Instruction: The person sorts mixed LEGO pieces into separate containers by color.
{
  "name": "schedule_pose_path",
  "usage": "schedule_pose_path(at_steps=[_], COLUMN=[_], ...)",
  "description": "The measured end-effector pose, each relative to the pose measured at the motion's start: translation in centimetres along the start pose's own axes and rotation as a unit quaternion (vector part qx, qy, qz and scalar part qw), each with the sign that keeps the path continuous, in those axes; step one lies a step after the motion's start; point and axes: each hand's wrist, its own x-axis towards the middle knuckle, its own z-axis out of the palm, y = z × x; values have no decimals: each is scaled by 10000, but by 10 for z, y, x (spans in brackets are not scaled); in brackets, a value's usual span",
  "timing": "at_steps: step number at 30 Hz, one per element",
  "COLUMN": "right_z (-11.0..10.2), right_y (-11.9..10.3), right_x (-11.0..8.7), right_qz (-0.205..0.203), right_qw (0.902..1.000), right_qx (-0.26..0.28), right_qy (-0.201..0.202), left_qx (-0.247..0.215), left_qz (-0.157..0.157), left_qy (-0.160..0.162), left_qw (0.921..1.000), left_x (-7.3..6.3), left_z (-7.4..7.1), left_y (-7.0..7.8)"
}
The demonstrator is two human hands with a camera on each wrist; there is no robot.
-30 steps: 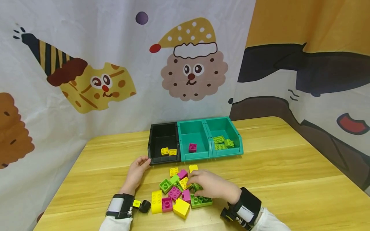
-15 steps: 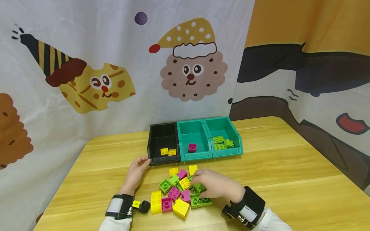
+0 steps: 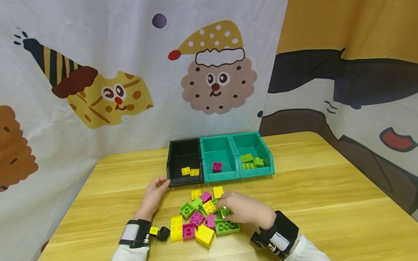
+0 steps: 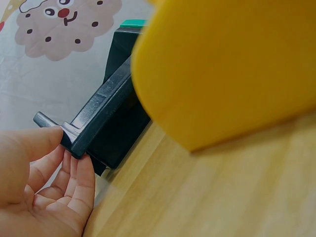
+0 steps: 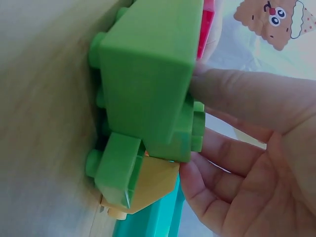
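The right hand (image 3: 245, 208) is pinching a green brick (image 3: 224, 213) between thumb and curled fingers at the right side of a loose brick cluster on the wooden worktop (image 3: 313, 181). A longer green block (image 3: 227, 228) is lying just nearer the person, and a yellow studded block (image 3: 209, 207) is sitting to the left. The left hand (image 3: 154, 194) is gripping the front left corner of a black bin (image 3: 184, 154), thumb above the rim, with two yellow pieces (image 3: 185, 171) resting inside. Alongside, a middle teal bin (image 3: 215, 143) is holding one magenta piece (image 3: 217, 167); the end teal bin (image 3: 246, 139) is holding green pieces (image 3: 247, 158). A cartoon-printed curtain (image 3: 130, 36) is hanging behind.
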Motion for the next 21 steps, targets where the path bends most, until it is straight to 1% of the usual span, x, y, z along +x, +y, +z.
schedule_pose_path(at_steps=[6,14,21], right_z=[-4,-9,-13], right_y=[5,8,12], right_x=[-2,-2,-3], right_qz=[-108,-302,-202], right_qw=[9991,9956,9905], right_qx=[284,382,356], right_qy=[290,806,1309], left_qx=[-41,14,3], left_qz=[-16,-11,3], left_qy=[7,7,16], left_qw=[10000,10000,10000], left_x=[0,0,0], left_z=[0,-1,0], left_y=[0,-1,0])
